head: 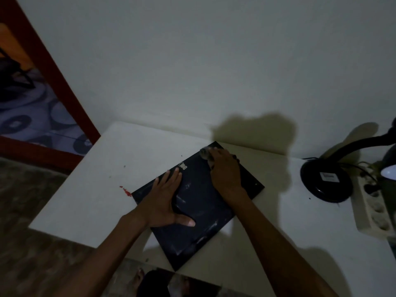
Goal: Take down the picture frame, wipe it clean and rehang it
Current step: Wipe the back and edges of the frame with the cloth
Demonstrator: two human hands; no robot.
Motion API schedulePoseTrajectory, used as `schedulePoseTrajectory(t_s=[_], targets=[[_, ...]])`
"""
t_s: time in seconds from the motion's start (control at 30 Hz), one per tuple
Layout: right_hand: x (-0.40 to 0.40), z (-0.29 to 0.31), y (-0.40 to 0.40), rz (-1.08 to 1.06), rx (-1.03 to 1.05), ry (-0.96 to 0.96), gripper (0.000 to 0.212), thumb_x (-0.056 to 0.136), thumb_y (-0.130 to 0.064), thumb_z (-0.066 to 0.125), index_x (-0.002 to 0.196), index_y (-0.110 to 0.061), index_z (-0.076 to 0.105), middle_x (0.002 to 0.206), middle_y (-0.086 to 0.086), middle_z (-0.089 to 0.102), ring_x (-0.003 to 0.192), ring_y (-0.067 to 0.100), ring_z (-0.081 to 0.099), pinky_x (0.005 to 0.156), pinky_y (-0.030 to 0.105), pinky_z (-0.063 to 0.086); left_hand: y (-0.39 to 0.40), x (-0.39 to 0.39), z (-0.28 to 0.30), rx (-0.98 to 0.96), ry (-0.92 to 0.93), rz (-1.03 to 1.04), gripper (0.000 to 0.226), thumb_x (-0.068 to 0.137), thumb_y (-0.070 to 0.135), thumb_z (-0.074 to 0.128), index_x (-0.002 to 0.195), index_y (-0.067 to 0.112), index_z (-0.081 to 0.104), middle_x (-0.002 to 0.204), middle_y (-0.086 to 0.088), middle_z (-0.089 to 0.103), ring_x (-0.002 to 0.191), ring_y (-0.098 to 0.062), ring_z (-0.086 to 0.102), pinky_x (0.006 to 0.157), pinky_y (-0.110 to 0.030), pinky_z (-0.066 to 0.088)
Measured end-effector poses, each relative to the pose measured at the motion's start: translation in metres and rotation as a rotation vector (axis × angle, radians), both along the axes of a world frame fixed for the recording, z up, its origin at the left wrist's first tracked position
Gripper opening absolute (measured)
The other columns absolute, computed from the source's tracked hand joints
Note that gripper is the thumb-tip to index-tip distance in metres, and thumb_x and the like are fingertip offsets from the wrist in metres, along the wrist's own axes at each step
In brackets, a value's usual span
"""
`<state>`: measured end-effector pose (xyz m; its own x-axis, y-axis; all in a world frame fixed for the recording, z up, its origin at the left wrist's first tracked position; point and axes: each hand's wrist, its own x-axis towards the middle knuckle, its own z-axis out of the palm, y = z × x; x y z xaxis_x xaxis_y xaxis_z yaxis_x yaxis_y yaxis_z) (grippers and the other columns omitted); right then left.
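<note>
frame face down on the table, both hands on its back

i see the picture frame [199,213] lying back side up on the white table [90,189], turned at an angle so one corner points to the wall and the near corner hangs just past the table's front edge. its dark backing shows pale dusty streaks, and a small metal hanger [182,165] sits near the far left edge.

my left hand [166,202] lies flat on the backing, fingers straight and spread, thumb out to the right; that grip is spread and pressing, not closed round anything. the fingertips reach just short of the hanger.

my right hand [225,170] is up at the frame's far corner, fingers curled over a small grey cloth [204,153] that it presses on the frame; that grip is pinching the cloth, with a wad of it showing past the fingertips.

to the right, well apart from the frame, a black desk lamp [325,181] stands on its round base with its neck bending off toward the right edge. a white power strip [372,213] lies just beside it. a small red mark [126,191] is on the table just left of the frame. a red-framed mirror or panel [64,86] leans at the wall on the left.
</note>
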<state>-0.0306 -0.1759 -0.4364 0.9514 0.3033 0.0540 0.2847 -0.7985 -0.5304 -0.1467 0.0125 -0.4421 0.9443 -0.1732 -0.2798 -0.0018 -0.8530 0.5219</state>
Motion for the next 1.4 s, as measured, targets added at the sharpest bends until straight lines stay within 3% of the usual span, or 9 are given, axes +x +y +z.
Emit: schedulePoseTrajectory(t_s=[0.3, 0.4, 0.47, 0.57, 0.73, 0.87, 1.13, 1.23, 1.4], targets=[[-0.089, -0.001, -0.027, 0.198, 0.051, 0.103, 0.07, 0.086, 0.007, 0.062, 0.149, -0.015, 0.042, 0.156, 0.005, 0.036, 0.15, 0.024, 0.021, 0.12, 0.029, 0.019, 0.0, 0.001, -0.002, -0.005, -0.004, 0.015, 0.147, 0.046, 0.092, 0.064, 0.155, 0.031, -0.013, 0.158, 0.019, -0.025, 0.142, 0.001, -0.027, 0.118, -0.033, -0.016], [-0.101, 0.008, -0.043, 0.204, 0.152, 0.092, 0.051, 0.087, 0.005, 0.064, 0.135, -0.01, 0.059, 0.141, 0.009, 0.056, 0.135, 0.025, 0.047, 0.115, 0.038, 0.036, -0.001, -0.001, 0.002, -0.022, -0.007, 0.021, 0.146, 0.046, 0.092, 0.064, 0.156, 0.029, -0.011, 0.16, 0.017, -0.021, 0.143, -0.001, -0.025, 0.118, -0.035, -0.015], [-0.095, 0.013, -0.054, 0.116, 0.167, 0.029, 0.053, 0.084, 0.011, 0.061, 0.132, -0.011, 0.061, 0.139, 0.011, 0.056, 0.126, 0.025, 0.054, 0.11, 0.04, 0.043, -0.002, -0.005, 0.005, -0.027, -0.022, 0.023, 0.145, 0.048, 0.092, 0.062, 0.157, 0.027, -0.007, 0.161, 0.015, -0.018, 0.144, -0.002, -0.023, 0.118, -0.035, -0.015], [-0.081, 0.017, -0.065, 0.023, 0.078, -0.025, 0.072, 0.075, 0.018, 0.056, 0.137, -0.017, 0.058, 0.147, 0.012, 0.046, 0.134, 0.029, 0.041, 0.114, 0.039, 0.036, -0.003, -0.017, 0.006, 0.023, -0.085, 0.013, 0.138, 0.055, 0.093, 0.057, 0.157, 0.024, -0.004, 0.162, 0.012, -0.017, 0.146, -0.005, -0.022, 0.12, -0.04, -0.013], [-0.107, 0.002, -0.057, -0.001, -0.254, -0.165, 0.069, 0.081, -0.008, 0.069, 0.144, -0.029, 0.049, 0.143, -0.001, 0.052, 0.136, 0.025, 0.042, 0.121, 0.052, 0.011, -0.002, -0.042, 0.0, 0.056, -0.124, -0.021, 0.137, 0.057, 0.095, 0.054, 0.157, 0.024, -0.007, 0.161, 0.016, -0.019, 0.145, -0.002, -0.024, 0.117, -0.033, -0.016], [-0.143, -0.009, -0.047, 0.058, -0.163, -0.169, 0.074, 0.073, 0.0, 0.07, 0.143, -0.017, 0.052, 0.14, 0.007, 0.054, 0.136, 0.032, 0.044, 0.12, 0.052, 0.019, -0.001, -0.045, 0.0, 0.058, -0.108, -0.024, 0.138, 0.056, 0.092, 0.058, 0.157, 0.025, -0.008, 0.16, 0.018, -0.02, 0.144, 0.001, -0.026, 0.116, -0.031, -0.018], [-0.132, -0.005, -0.044, 0.085, -0.051, -0.075, 0.075, 0.085, 0.007, 0.06, 0.152, -0.017, 0.036, 0.162, 0.0, 0.024, 0.152, 0.027, 0.013, 0.122, 0.042, 0.024, 0.0, -0.043, 0.0, 0.031, -0.075, -0.007, 0.14, 0.053, 0.094, 0.058, 0.157, 0.028, -0.008, 0.16, 0.02, -0.02, 0.144, 0.003, -0.024, 0.119, -0.034, -0.016], [-0.146, -0.006, -0.035, 0.074, -0.028, -0.059, 0.076, 0.083, 0.012, 0.058, 0.15, -0.018, 0.04, 0.159, 0.004, 0.033, 0.15, 0.034, 0.02, 0.121, 0.045, 0.024, 0.0, -0.044, 0.0, 0.04, -0.065, -0.007, 0.139, 0.054, 0.093, 0.058, 0.156, 0.027, -0.008, 0.16, 0.019, -0.02, 0.145, 0.001, -0.024, 0.118, -0.034, -0.016], [-0.174, -0.014, -0.03, 0.2, 0.003, -0.158, 0.068, 0.071, 0.011, 0.055, 0.135, -0.012, 0.06, 0.142, 0.009, 0.056, 0.135, 0.042, 0.044, 0.105, 0.048, 0.041, 0.001, -0.045, -0.004, 0.03, -0.081, -0.011, 0.139, 0.054, 0.094, 0.057, 0.157, 0.027, -0.007, 0.16, 0.019, -0.019, 0.144, 0.002, -0.024, 0.117, -0.033, -0.016]])
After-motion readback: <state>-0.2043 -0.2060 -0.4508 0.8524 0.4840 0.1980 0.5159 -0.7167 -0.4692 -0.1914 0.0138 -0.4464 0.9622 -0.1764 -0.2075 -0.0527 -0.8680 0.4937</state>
